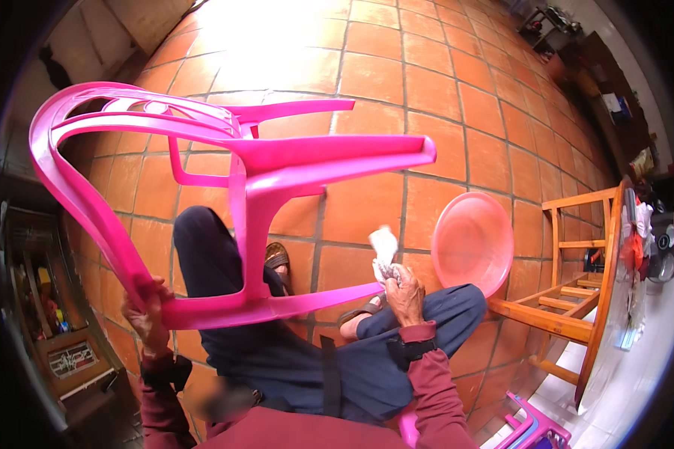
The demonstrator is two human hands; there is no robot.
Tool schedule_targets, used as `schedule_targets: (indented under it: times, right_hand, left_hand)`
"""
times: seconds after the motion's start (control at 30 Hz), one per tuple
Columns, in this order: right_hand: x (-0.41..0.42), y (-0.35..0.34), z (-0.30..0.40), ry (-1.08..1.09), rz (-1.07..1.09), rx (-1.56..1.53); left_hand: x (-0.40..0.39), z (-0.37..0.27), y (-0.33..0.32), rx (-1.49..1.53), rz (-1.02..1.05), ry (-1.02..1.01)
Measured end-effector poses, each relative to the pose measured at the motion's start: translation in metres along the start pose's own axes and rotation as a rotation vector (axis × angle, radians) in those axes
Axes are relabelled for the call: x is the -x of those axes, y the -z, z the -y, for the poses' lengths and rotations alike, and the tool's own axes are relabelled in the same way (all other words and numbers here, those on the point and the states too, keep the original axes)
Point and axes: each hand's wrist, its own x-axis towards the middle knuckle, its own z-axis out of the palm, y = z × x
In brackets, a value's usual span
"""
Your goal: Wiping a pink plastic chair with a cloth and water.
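Note:
A pink plastic armchair lies tipped on its side in front of me, its legs pointing right and partly over my knee. My left hand grips its curved frame at the lower left. At the end of the chair's lowest leg, my right hand holds a white cloth that wraps or touches the leg's tip; part of the cloth sticks up, blurred. Right of that hand stands a round pink plastic basin on the floor, near my knee. Its contents cannot be made out clearly.
Terracotta tiles cover the floor. A wooden chair or frame stands at the right beside a table with bags on it. Pink and purple plastic stools are at the lower right. A dark wooden cabinet is at the left.

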Motion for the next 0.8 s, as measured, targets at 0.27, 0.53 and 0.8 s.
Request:
schedule_targets:
  times: [0.27, 0.53, 0.8]
  right_hand:
    - [0.022, -0.006, 0.082, 0.421, 0.063, 0.034]
    - [0.053, -0.02, 0.203, 0.62, 0.317, -0.155]
    - [0.03, 0.018, 0.099, 0.669, 0.355, -0.009]
  left_hand:
    - [0.013, 0.019, 0.003, 0.124, -0.198, 0.044]
    - [0.015, 0.008, -0.009, 0.101, -0.24, 0.066]
    - [0.046, 0.019, -0.006, 0.139, -0.274, 0.113]
